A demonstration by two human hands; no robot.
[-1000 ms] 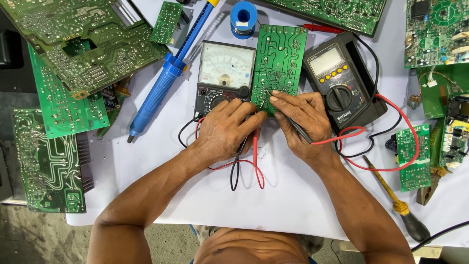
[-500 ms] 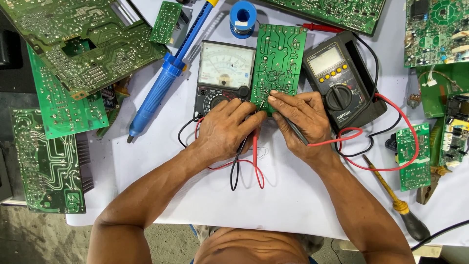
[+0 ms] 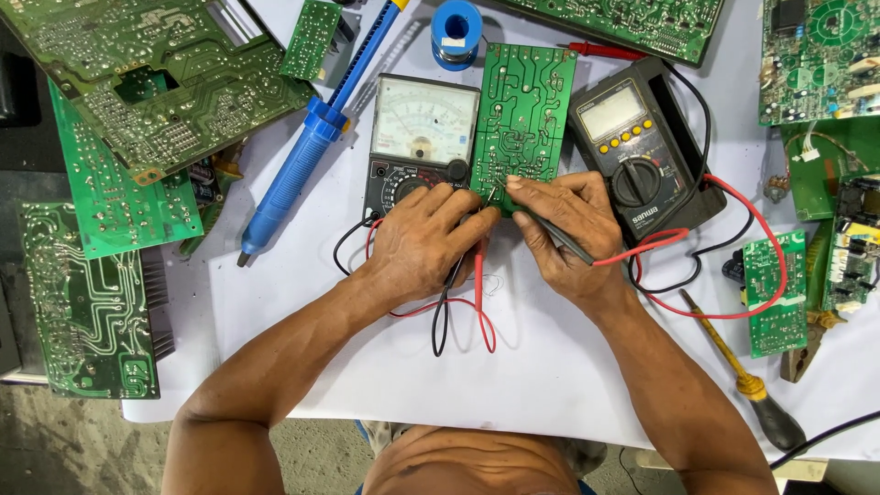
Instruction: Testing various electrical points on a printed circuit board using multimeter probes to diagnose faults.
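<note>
A small green circuit board [image 3: 522,115] lies solder side up between an analog meter [image 3: 420,137] and a black digital multimeter [image 3: 637,147]. My left hand [image 3: 423,240] rests at the board's near edge, with a red probe and a black lead under its fingers. My right hand [image 3: 564,229] pinches a black probe [image 3: 550,234] like a pen, tip on the board's lower edge. Red and black leads [image 3: 733,266] run from the digital multimeter to my hands.
A blue desoldering pump [image 3: 307,151] lies at the left. Several green circuit boards [image 3: 156,73] crowd the left, top and right edges. A blue solder spool [image 3: 456,32] sits at the top. A yellow-handled screwdriver [image 3: 733,367] lies at the lower right on the white sheet [image 3: 513,385].
</note>
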